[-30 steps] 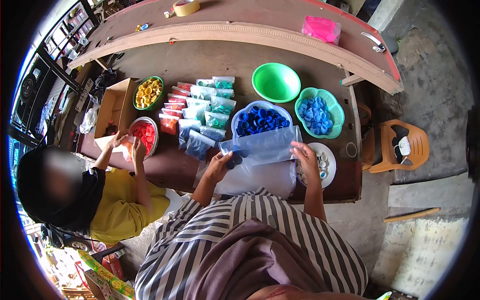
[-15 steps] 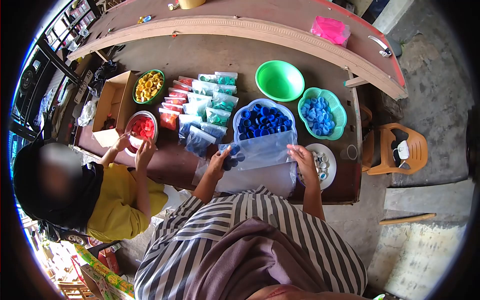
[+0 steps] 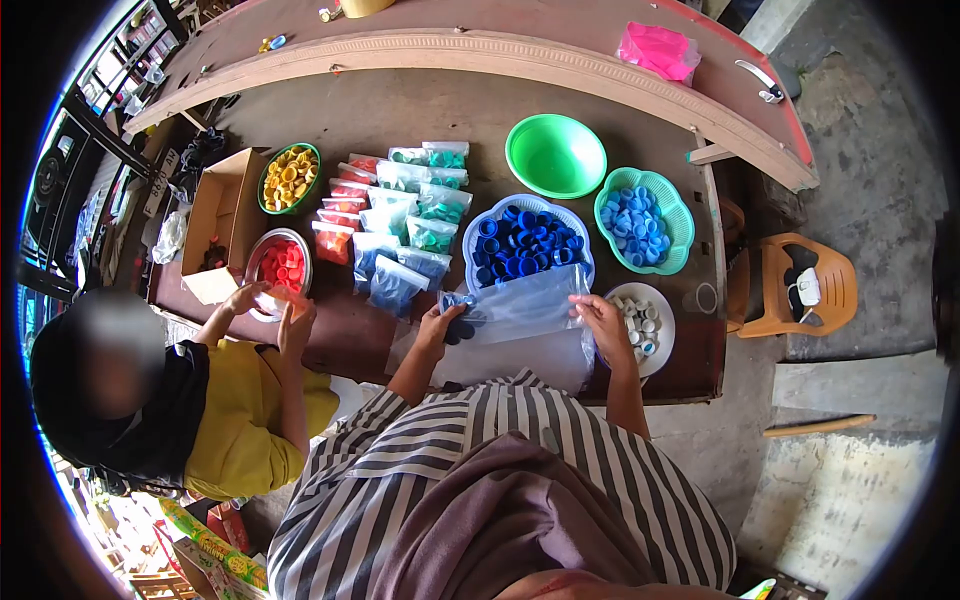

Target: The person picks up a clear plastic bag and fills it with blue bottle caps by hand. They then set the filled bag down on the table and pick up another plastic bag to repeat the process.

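Note:
A clear plastic bag stretches between my hands, several dark blue bottle caps gathered in its left end. My left hand is closed around that end. At the bag's right end, my right hand pinches the plastic between thumb and fingers. Just beyond the bag stands a lavender basket heaped with dark blue caps. Close to my right hand is a white bowl of white caps. More clear plastic lies on the table below the bag.
Filled bags lie in rows left of centre. A green bowl and a teal basket of light blue caps stand behind. At left, a co-worker's hands hold plastic by a bowl of red caps, near a cardboard box.
My left hand and the caps in the bag have shifted slightly down and left. My right hand keeps its pinch, a little lower. The co-worker's plastic now shows reddish contents.

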`<state>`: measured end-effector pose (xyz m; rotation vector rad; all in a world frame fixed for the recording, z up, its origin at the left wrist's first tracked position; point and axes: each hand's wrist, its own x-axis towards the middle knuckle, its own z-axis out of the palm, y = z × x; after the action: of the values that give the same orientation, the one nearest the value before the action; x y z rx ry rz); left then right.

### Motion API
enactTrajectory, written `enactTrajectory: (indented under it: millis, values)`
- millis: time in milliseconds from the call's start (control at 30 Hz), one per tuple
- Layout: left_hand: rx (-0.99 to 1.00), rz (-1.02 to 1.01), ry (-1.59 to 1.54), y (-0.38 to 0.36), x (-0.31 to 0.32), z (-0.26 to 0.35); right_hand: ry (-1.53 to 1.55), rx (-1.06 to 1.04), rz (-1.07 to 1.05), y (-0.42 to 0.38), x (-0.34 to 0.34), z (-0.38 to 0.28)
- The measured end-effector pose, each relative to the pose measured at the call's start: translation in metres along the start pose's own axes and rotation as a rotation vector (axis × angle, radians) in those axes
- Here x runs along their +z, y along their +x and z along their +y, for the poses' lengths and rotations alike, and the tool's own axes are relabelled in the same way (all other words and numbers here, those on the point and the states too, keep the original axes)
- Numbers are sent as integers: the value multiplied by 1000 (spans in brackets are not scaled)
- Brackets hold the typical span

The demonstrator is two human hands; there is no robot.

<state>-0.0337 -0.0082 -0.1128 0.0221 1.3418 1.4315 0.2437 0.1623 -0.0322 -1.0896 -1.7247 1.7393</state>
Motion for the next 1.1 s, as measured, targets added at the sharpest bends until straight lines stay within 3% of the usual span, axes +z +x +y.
enactTrajectory:
  millis: [133, 200, 267, 333, 400, 467, 533, 567, 600, 667, 700, 767, 867, 900, 1000, 1100]
  values:
    - [153, 30, 199, 1, -9, -4, -17, 5, -23, 1, 7, -3]
    - [660, 360, 691, -4, -6, -6, -14, -10, -33, 2, 9, 4]
    - [671, 398, 794, -5, -5, 3, -51, -5, -40, 1, 14, 6]
    - [894, 242, 924, -35, 25, 44, -43, 1, -51, 0, 15, 9]
    - [797, -156, 673, -60, 60, 82, -204, 37, -81, 0, 16, 4]
    - [884, -520, 661, -110, 103, 132, -219, 69, -63, -4, 24, -14]
    - [845, -967, 438, -161, 139, 163, -170, -151, -120, -6, 25, -14]
    - [785, -1196, 340, -184, 153, 174, -232, -133, -142, -7, 26, -25]
    - [746, -1440, 203, -199, 167, 176, -221, -516, -97, 4, 26, 18]
    - [712, -1770, 88, -230, 185, 183, -226, -143, -204, -9, 40, -42]
    - [533, -1800, 65, -251, 189, 187, -217, -221, -224, -10, 46, -46]
    - [532, -2032, -163, -261, 203, 177, -111, -279, -232, -15, 64, -64]
    - [510, -2096, -255, -271, 207, 168, -141, -337, -264, -14, 86, -90]
    - [705, -2018, -423, -275, 213, 141, -210, -370, -294, -13, 92, -99]
    - [577, -1959, -580, -287, 211, 131, -178, -443, -333, -8, 109, -123]
    - [665, -1923, -630, -286, 211, 140, -197, -558, -348, -14, 116, -147]
